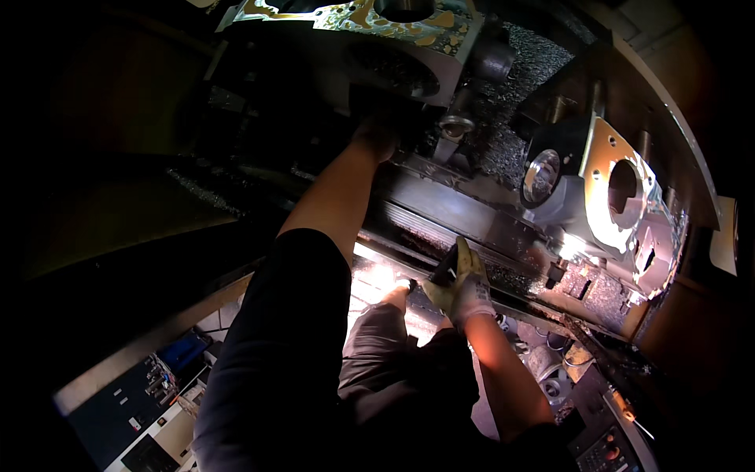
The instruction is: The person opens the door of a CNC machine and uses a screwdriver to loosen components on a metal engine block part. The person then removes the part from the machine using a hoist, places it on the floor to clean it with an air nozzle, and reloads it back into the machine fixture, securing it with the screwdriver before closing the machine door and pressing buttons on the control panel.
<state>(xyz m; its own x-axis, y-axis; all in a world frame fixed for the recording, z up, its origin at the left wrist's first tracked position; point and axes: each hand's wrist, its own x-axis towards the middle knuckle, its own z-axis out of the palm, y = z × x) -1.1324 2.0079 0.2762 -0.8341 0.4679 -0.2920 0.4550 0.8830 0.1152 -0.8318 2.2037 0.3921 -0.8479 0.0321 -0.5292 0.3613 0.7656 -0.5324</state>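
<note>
My left arm stretches up into the machine. My left hand (379, 140) is in deep shadow under a large metal casting (425, 59) with a round bore, and its fingers are hidden. Closer to my body, my right hand (464, 287), in a light work glove, is closed around a black handheld object (446, 267) whose kind I cannot make out. It is over the front edge of the machine bed, beside a ribbed metal slideway (421, 228). To the right stands a machined metal bracket (602, 185) with a large round hole, brightly lit along its base.
Metal chips (503, 149) lie thick inside the machine. A curved guard edge (668, 102) bounds the right. Below it are round metal parts (550, 385), an orange-handled screwdriver (624, 406) and a control panel (605, 452). A blue item (182, 350) lies on the lower left.
</note>
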